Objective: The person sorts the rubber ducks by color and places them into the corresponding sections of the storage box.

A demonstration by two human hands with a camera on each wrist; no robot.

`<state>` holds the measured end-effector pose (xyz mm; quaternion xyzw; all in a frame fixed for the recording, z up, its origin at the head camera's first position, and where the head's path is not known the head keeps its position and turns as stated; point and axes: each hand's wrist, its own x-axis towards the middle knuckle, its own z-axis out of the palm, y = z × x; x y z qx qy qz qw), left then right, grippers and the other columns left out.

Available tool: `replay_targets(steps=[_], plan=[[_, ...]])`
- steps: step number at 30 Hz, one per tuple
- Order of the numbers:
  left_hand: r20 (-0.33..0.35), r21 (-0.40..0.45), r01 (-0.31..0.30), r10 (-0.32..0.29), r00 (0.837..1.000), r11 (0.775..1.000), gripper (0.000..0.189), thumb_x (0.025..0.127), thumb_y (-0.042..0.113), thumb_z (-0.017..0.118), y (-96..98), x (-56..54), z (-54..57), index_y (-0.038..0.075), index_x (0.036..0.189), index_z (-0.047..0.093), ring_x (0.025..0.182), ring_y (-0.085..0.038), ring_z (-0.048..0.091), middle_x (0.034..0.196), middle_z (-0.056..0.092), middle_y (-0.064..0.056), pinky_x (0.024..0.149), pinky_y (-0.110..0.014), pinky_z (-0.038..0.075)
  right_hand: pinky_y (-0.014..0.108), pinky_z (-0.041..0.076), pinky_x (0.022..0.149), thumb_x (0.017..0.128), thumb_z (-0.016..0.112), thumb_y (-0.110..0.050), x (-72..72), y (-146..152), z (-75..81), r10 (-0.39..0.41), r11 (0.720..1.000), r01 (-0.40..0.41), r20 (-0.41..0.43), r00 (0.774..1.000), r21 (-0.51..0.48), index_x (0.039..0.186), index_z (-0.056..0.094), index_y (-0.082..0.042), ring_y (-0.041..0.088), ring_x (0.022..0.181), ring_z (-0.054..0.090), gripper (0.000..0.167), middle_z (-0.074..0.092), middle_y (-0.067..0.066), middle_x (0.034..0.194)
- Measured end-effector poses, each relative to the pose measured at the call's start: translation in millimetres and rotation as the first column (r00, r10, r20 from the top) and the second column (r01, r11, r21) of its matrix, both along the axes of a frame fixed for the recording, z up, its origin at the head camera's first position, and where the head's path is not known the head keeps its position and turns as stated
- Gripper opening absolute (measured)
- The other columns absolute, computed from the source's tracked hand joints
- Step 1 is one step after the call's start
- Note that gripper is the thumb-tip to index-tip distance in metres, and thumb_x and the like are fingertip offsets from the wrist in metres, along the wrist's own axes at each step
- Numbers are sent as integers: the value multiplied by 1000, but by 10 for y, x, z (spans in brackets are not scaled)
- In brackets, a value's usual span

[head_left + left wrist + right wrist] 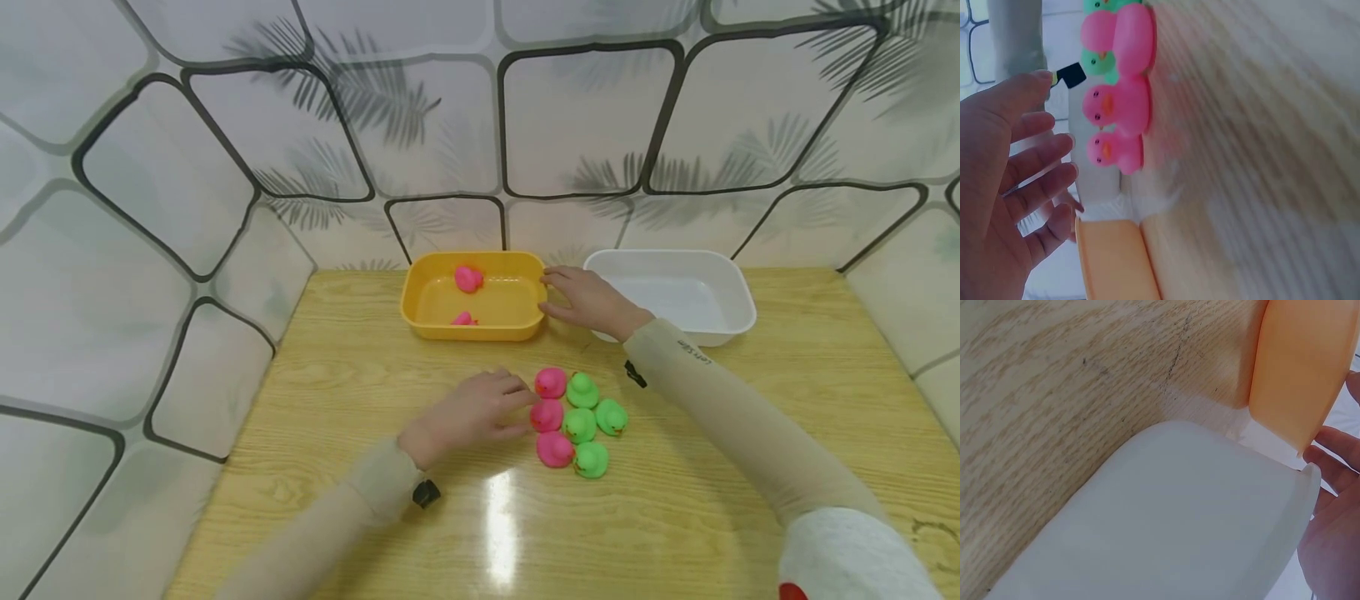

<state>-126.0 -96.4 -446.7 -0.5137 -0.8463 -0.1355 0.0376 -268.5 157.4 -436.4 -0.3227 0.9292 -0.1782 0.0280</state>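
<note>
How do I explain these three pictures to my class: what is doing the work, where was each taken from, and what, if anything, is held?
There is no machine: a person works with a bare left hand and right hand. The wide picture is taken from the head, looking forward and down; the two close ones from the wrists. On the wooden table stand a yellow tray, with two pink ducks inside, and a white tray. Nearer the person sit three more pink ducks and four green ducks. The left hand, beside the pink ones, holds nothing; the right has its fingers at the yellow tray's rim.
</note>
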Motion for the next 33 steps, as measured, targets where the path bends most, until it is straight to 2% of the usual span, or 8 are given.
replay_targets(steps=[8,10,12,17,22,33], plan=[[35,-47,32,-31,999,998,28,100,38,70,145,138,-28,18,120,73,104,-15,61,113,67,5,95,-30,50,57,34,120,104,64,-33,2,3,-1,-12,1000,12,12,1000,-4,146,52,7,45,140,47,59,48,26,154],[24,-57,38,-37,999,998,30,101,39,70,167,172,-25,19,122,73,107,-14,62,117,67,5,99,-30,50,57,34,120,104,64,-33,-1,3,-6,-12,1000,12,16,1000,-2,146,52,7,45,141,46,59,48,26,154],[7,-57,41,-40,999,998,31,101,41,69,189,202,-27,18,122,72,108,-14,62,120,67,5,98,-30,51,57,34,119,105,63,-34,-4,2,-12,-11,1000,11,16,1000,-3,146,52,7,45,140,46,59,48,26,154],[-50,-52,61,-64,997,997,31,101,45,68,256,249,-73,20,119,71,110,-13,60,119,65,6,95,-27,51,56,35,119,105,63,-33,-14,12,-36,-11,1000,11,11,1000,-8,146,52,6,45,140,47,58,48,26,153],[-79,-44,72,-75,994,996,27,101,43,68,313,280,-128,23,118,73,114,-11,59,117,66,6,98,-26,50,56,34,120,105,63,-35,-20,21,-42,-5,1000,5,5,1000,-12,145,53,7,45,140,47,59,48,26,153],[-101,-15,87,-88,991,996,19,100,37,71,364,324,-170,22,111,73,104,-12,57,107,63,5,86,-23,51,56,34,120,105,62,-35,-25,26,-48,12,1000,-12,-5,1000,-11,145,53,7,45,141,46,59,48,26,153]])
